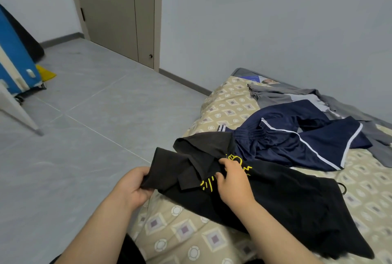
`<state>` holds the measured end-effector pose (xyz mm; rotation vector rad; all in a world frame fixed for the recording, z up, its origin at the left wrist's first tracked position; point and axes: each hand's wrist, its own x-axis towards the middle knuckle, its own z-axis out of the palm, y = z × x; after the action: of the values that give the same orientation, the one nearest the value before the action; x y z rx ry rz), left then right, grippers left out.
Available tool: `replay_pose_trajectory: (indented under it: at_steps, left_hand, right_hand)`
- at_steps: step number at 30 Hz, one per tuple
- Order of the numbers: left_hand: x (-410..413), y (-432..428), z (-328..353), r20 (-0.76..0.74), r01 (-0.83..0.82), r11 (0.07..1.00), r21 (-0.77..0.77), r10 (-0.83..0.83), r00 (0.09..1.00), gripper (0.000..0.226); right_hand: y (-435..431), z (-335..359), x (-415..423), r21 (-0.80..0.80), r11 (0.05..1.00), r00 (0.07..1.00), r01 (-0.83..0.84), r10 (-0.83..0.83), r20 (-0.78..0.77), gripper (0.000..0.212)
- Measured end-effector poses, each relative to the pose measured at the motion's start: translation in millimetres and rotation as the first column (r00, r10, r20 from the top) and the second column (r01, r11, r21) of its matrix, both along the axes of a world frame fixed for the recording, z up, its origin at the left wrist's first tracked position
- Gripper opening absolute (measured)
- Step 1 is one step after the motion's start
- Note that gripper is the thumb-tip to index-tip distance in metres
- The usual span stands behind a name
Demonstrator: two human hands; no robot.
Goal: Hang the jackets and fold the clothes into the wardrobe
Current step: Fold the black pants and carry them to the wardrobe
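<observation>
- The left hand (132, 187) is nearest, off the edge of the bed and above the floor. Its fingers are curled under one end of the black shirt (286, 195) and its thumb is clamped on top, so it grips the cloth.
- The right hand (232, 181) lies on the shirt, to the right of the left fingers. Its fingers are bent and drawn together with the thumb, pinching a fold of fabric.
- A yellow print (209, 184) shows on the shirt just beside the right fingertips, partly under that hand.
- The shirt spreads from the left fingers across the bed cover (180, 232) and runs well to the right of the right hand. Its collar end is bunched between the two hands.
- The beige, diamond-patterned bed cover lies below both wrists.
- A navy garment (297, 142) with white stripes lies crumpled just beyond the right fingers, touching the far edge of the shirt.
- A grey garment (275, 96) lies farther beyond, partly under the navy one.
- The grey tiled floor (84, 115) stretches beyond the left fingers.
- A blue suitcase (14, 58) stands far to the left of them, with a yellow object (45, 73) just beside it.
- A closed door (118, 13) stands farthest, in the wall beyond.
</observation>
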<state>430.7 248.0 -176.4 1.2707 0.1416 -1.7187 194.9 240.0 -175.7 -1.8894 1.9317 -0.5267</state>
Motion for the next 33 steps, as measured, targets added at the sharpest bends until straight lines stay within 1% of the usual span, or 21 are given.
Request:
replay_pose_trajectory:
  at_steps: [2,4,6,8,10,12,13,14,15,16,17,18,19,21,22,24,27,29,30,31,33]
  left_hand:
    - [8,3,-1,-0.055,-0.103,0.994,0.030,0.104,0.993,0.030]
    - [18,4,-7,-0.078,-0.150,0.986,0.075,0.156,0.985,0.028]
    - [26,6,-12,-0.065,-0.120,0.988,0.099,0.127,0.990,0.023]
    - [28,7,-13,-0.009,-0.044,0.997,0.067,0.044,0.999,0.018]
    - [26,6,-10,0.088,0.024,1.000,0.021,-0.025,0.996,0.023]
    - [21,5,-10,0.182,0.081,0.996,-0.033,-0.073,0.981,0.016]
    - [18,5,-10,0.247,0.127,0.991,-0.045,-0.112,0.963,0.012]
    - [16,4,-13,0.332,0.185,0.982,-0.044,-0.160,0.930,0.010]
    - [13,4,-14,0.413,0.237,0.971,-0.037,-0.201,0.888,0.008]
    - [10,4,-16,0.468,0.263,0.964,-0.038,-0.216,0.857,0.006]
    - [8,4,-17,0.493,0.259,0.965,-0.048,-0.203,0.846,0.003]
    - [7,4,-18,0.499,0.232,0.971,-0.064,-0.170,0.850,0.005]
    - [6,4,-19,0.500,0.185,0.979,-0.082,-0.120,0.858,0.009]
    - [6,4,-22,0.506,0.094,0.988,-0.120,-0.021,0.862,0.016]
    - [6,4,-23,0.481,0.049,0.987,-0.154,0.032,0.876,0.018]
    - [6,3,-23,0.409,-0.051,0.977,-0.205,0.133,0.903,0.024]
    - [4,-1,-22,0.333,-0.150,0.964,-0.218,0.218,0.918,0.028]
    - [1,-3,-20,0.290,-0.186,0.959,-0.214,0.245,0.925,0.030]
    - [-2,-4,-21,0.278,-0.198,0.958,-0.205,0.251,0.927,0.032]
    - [-4,-4,-22,0.266,-0.204,0.960,-0.193,0.251,0.931,0.033]
    - [-6,-5,-30,0.244,-0.203,0.970,-0.134,0.231,0.942,0.034]
  right_hand:
    - [-12,13,-8,-0.040,0.997,0.997,0.066,-0.064,0.041,0.032]
    - [-22,31,-19,-0.094,0.974,0.969,0.206,-0.189,0.156,0.031]
    - [-42,48,-38,-0.119,0.911,0.889,0.394,-0.345,0.301,0.033]
    - [-64,64,-66,-0.077,0.827,0.777,0.557,-0.486,0.400,0.038]
    - [-77,74,-90,-0.047,0.769,0.716,0.637,-0.568,0.407,0.042]
    - [-75,78,-94,-0.052,0.747,0.724,0.662,-0.621,0.300,0.051]
    - [-68,76,-89,-0.131,0.774,0.781,0.620,-0.591,0.203,0.055]
    - [-57,71,-79,-0.266,0.825,0.865,0.499,-0.491,0.098,0.054]
    - [-45,62,-67,-0.393,0.871,0.945,0.295,-0.327,-0.014,0.049]
    - [-35,50,-54,-0.446,0.893,0.983,0.065,-0.134,-0.126,0.043]
    - [-27,39,-41,-0.426,0.892,0.975,-0.153,0.065,-0.212,0.038]
    - [-25,28,-31,-0.340,0.890,0.943,-0.304,0.231,-0.239,0.036]
    - [-26,19,-20,-0.221,0.905,0.925,-0.364,0.324,-0.200,0.037]
    - [-37,9,-6,0.012,0.958,0.953,-0.286,0.286,-0.098,0.044]
    - [-45,6,-1,0.101,0.968,0.966,-0.229,0.239,-0.095,0.048]
    - [-60,3,3,0.198,0.959,0.966,-0.202,0.229,-0.123,0.047]
    - [-76,12,9,0.275,0.926,0.922,-0.259,0.321,-0.215,0.027]
    - [-87,21,10,0.333,0.891,0.910,-0.308,0.378,-0.168,0.013]
    - [-92,25,10,0.330,0.889,0.923,-0.316,0.369,-0.109,0.010]
    - [-100,27,8,0.284,0.920,0.954,-0.271,0.296,-0.051,0.010]
    - [-117,29,0,0.126,0.992,0.992,-0.028,0.012,0.124,0.012]
